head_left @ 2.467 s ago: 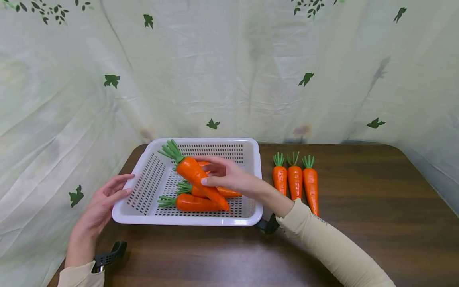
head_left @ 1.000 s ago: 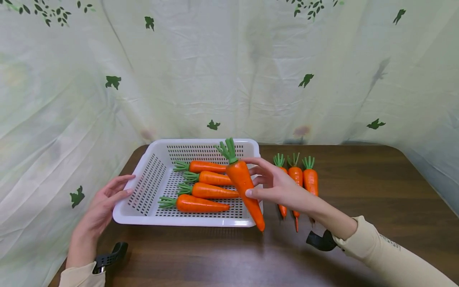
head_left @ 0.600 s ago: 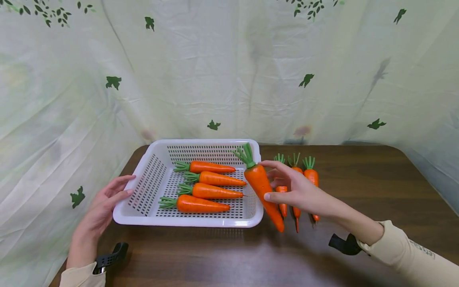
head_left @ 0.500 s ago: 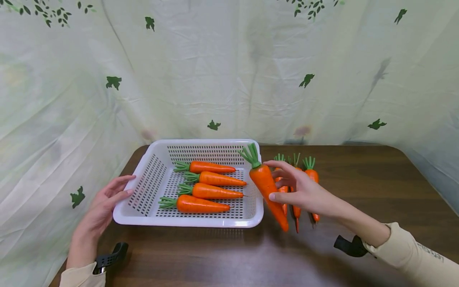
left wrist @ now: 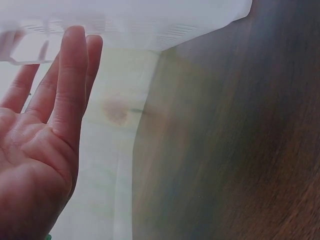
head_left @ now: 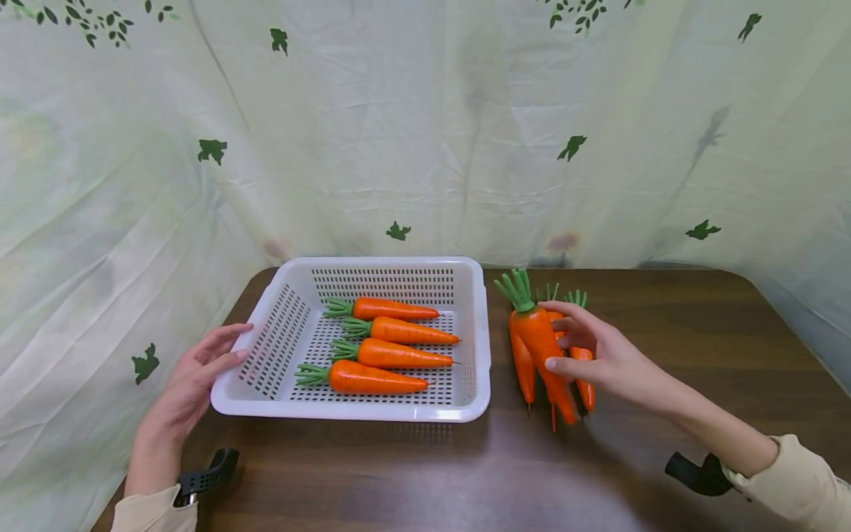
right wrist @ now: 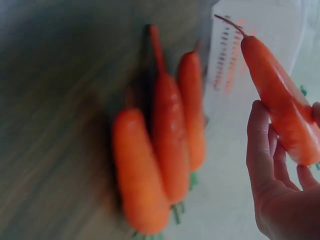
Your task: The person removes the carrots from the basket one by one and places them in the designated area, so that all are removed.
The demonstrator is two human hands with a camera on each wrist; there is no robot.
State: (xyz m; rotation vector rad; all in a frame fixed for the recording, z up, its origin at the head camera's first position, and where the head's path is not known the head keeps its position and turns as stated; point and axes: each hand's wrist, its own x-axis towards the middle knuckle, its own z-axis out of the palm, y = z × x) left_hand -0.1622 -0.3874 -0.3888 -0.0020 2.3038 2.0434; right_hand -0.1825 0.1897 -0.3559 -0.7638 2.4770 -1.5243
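Observation:
My right hand point(head_left: 614, 362) pinches a carrot point(head_left: 538, 341) with a green top, between thumb and fingertips. It is held tilted above three carrots on the table, partly hiding them in the head view. The right wrist view shows those three side by side: the near carrot point(right wrist: 141, 175), the middle carrot point(right wrist: 170, 137) and the far carrot point(right wrist: 191, 107). At the left, my left hand point(head_left: 182, 388) touches the left side of a white slotted basket point(head_left: 346, 411), its fingers mostly straight. Several carrots lie in a column inside, tops to the left, including the front carrot point(head_left: 375, 378).
The basket stands on a dark wooden table point(head_left: 412, 473) with rounded back corners. A pale curtain point(head_left: 425, 148) with green leaf prints hangs behind and at the left. A black strap point(head_left: 206, 476) is on the left wrist, and a black wrist mount point(head_left: 698, 473) on the right.
My right hand has carried the carrot out of the basket, rightward over its rim, to above the carrots on the table. The left hand and the basket have stayed in place.

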